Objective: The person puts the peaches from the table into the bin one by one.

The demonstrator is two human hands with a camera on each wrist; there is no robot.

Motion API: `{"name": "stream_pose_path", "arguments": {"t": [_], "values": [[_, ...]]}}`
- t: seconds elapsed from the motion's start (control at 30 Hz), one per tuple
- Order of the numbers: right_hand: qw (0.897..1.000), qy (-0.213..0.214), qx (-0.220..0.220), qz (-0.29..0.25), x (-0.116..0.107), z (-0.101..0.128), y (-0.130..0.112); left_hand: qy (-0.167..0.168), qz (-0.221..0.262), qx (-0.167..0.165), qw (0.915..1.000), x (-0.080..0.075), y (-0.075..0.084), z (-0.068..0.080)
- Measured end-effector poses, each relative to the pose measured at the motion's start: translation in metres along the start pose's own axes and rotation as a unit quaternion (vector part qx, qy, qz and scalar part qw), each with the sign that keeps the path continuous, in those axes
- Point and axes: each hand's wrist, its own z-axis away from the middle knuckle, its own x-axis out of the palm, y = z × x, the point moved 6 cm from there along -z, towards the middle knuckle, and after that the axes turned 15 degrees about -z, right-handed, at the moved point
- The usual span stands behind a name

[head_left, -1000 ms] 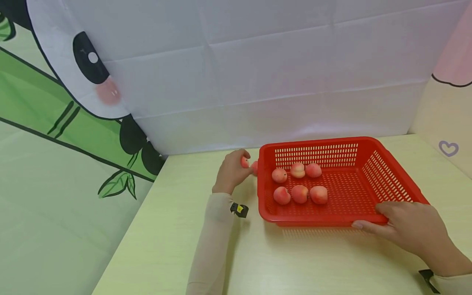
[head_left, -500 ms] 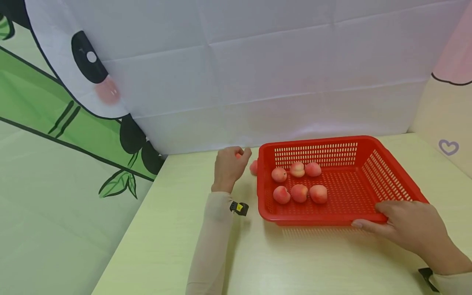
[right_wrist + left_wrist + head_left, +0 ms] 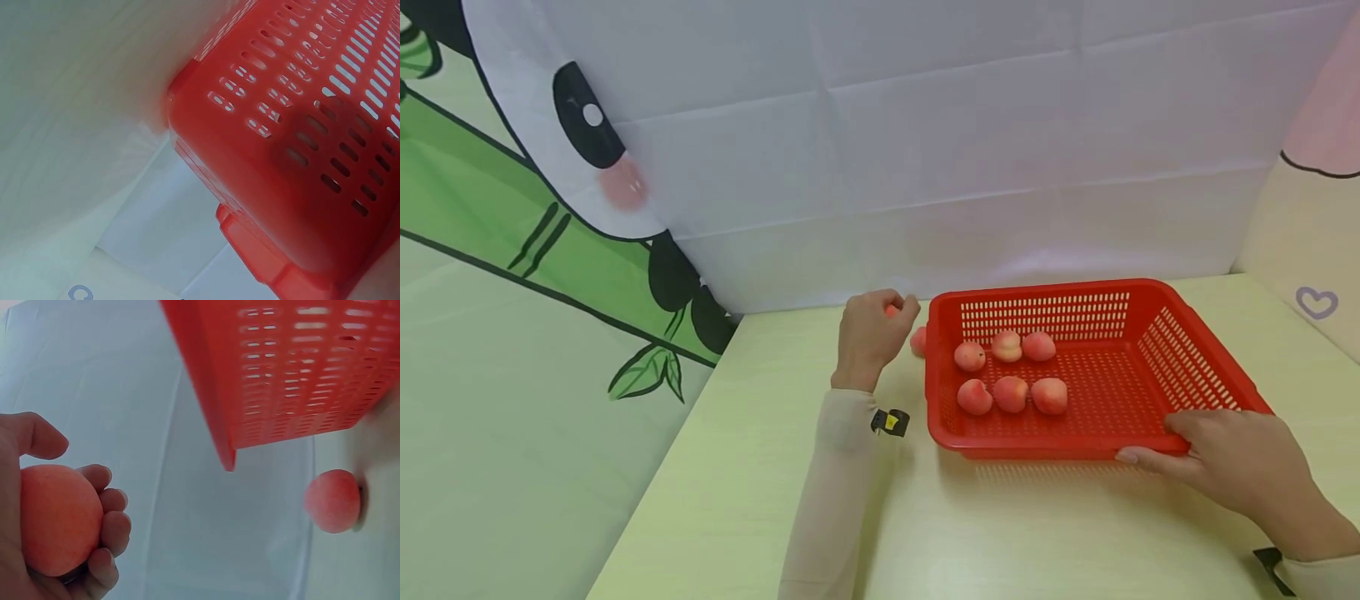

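Note:
A red slotted basket [image 3: 1195,367] stands on the pale green table [image 3: 760,467] and holds several pink peaches [image 3: 1011,393] in two rows. My left hand [image 3: 871,332] is just left of the basket's far corner, fingers curled round one peach [image 3: 57,519]. Another peach [image 3: 917,341] lies on the table against the basket's left wall [image 3: 287,381], also seen as a peach [image 3: 332,500] in the left wrist view. My right hand [image 3: 1225,462] grips the basket's near right rim. The right wrist view shows only the basket's outer wall [image 3: 300,144].
A white cloth backdrop [image 3: 925,150] hangs right behind the table's far edge. A panda and bamboo print [image 3: 550,250] covers the wall at the left. The table's left edge runs diagonally near my left sleeve [image 3: 831,500].
My left hand closed round a peach beside the basket and raised it slightly off the table. The second peach stayed by the basket wall. The right hand kept its hold.

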Motion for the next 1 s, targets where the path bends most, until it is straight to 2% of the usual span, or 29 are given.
{"name": "stream_pose_path", "arguments": {"t": [0.2, 0.33, 0.43, 0.53, 0.67, 0.8, 0.9, 0.93, 1.0], "values": [[1.000, -0.007, -0.001, -0.005, 0.002, 0.000, 0.000, 0.043, -0.014, 0.054, 0.9975, -0.025, 0.020, 0.009], [1.000, -0.001, -0.009, -0.003, 0.002, 0.000, -0.001, 0.038, 0.000, 0.112, 0.9929, -0.038, 0.040, 0.011], [1.000, 0.007, -0.013, -0.002, 0.000, 0.000, -0.001, 0.044, -0.005, 0.169, 0.9845, -0.047, 0.056, 0.009], [1.000, 0.012, -0.014, -0.002, -0.001, 0.000, -0.001, 0.068, -0.018, 0.224, 0.9720, -0.056, 0.072, 0.008], [1.000, 0.018, -0.017, -0.006, -0.002, -0.001, 0.000, 0.086, -0.040, 0.281, 0.9551, -0.066, 0.093, 0.005], [1.000, 0.017, -0.015, -0.005, -0.001, -0.001, 0.000, 0.070, -0.055, 0.313, 0.9456, -0.071, 0.115, 0.000], [1.000, 0.015, -0.013, -0.004, -0.001, -0.001, 0.000, 0.036, -0.067, 0.328, 0.9416, -0.071, 0.130, -0.006], [1.000, 0.016, -0.013, -0.004, -0.001, -0.001, 0.000, 0.022, -0.081, 0.331, 0.9399, -0.070, 0.135, -0.009], [1.000, 0.013, -0.011, -0.004, -0.001, -0.001, 0.000, 0.007, -0.118, 0.347, 0.9303, -0.068, 0.146, -0.012]]}}
